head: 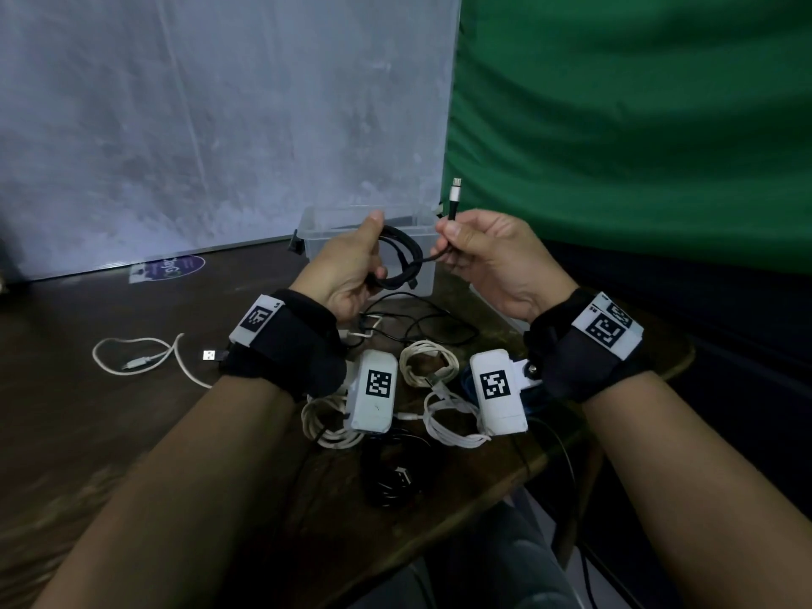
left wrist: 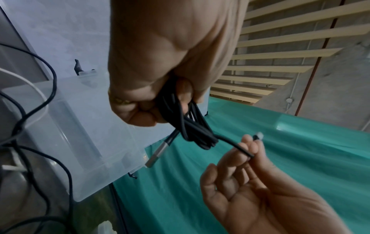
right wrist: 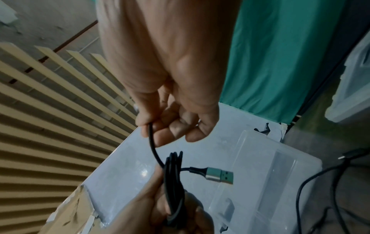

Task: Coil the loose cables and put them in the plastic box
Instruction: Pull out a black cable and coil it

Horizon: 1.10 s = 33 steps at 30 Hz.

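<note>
My left hand (head: 351, 265) grips a coiled black cable (head: 402, 261) in front of the clear plastic box (head: 316, 232). The coil's loops (left wrist: 192, 126) hang below the curled left fingers, and a silver USB plug (left wrist: 155, 156) dangles from it. My right hand (head: 479, 252) pinches the cable's free end, its small silver connector (head: 454, 197) pointing up. In the right wrist view the right fingers (right wrist: 160, 126) hold the black strand above the coil (right wrist: 174, 177), with the USB plug (right wrist: 220, 175) sticking out over the box (right wrist: 260, 174).
On the dark wooden table (head: 110, 424) lie a loose white cable (head: 140, 358), a loose black cable (head: 422, 323), several coiled white cables (head: 430, 362) and a black coil (head: 395, 476). A pale board (head: 219, 125) and a green cloth (head: 637, 125) stand behind.
</note>
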Each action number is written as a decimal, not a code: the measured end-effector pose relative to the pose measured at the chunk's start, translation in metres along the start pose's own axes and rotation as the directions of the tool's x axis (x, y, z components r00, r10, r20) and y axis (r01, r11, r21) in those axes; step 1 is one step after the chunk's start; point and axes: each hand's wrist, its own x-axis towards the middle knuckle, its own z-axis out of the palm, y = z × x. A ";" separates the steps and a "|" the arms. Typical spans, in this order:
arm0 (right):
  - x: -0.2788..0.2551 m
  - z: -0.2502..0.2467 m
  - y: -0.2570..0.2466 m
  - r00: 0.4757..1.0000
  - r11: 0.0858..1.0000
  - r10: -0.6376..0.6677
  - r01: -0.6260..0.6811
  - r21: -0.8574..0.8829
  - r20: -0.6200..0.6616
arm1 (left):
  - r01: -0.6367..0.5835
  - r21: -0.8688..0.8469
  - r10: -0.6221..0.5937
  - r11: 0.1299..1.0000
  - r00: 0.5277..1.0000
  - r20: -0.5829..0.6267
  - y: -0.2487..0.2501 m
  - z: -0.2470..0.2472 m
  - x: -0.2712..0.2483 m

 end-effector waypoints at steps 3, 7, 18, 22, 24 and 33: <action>0.003 -0.002 -0.002 0.995 0.993 0.064 -0.056 0.105 -0.078 | -0.035 0.087 0.031 0.996 0.999 0.040 0.000 -0.001 0.001; 0.006 -0.004 -0.005 0.983 0.973 0.121 -0.089 0.211 -0.142 | -0.088 0.095 0.081 0.992 0.994 0.079 -0.003 0.000 0.003; 0.007 -0.003 0.002 0.944 0.961 0.188 -0.234 -0.149 -0.271 | -0.258 0.320 0.192 0.911 0.955 0.224 -0.010 0.002 0.001; 0.006 -0.003 0.002 0.947 0.952 0.178 -0.235 -0.198 -0.265 | -0.230 0.329 0.161 0.916 0.961 0.224 -0.011 0.003 0.002; 0.006 -0.002 0.002 0.950 0.945 0.160 -0.226 -0.238 -0.267 | -0.231 0.356 0.161 0.905 0.963 0.214 -0.012 0.004 0.002; 0.006 -0.003 0.003 0.979 0.846 0.064 -0.155 -0.510 -0.193 | -0.225 0.338 0.173 0.914 0.969 0.179 -0.018 0.012 0.003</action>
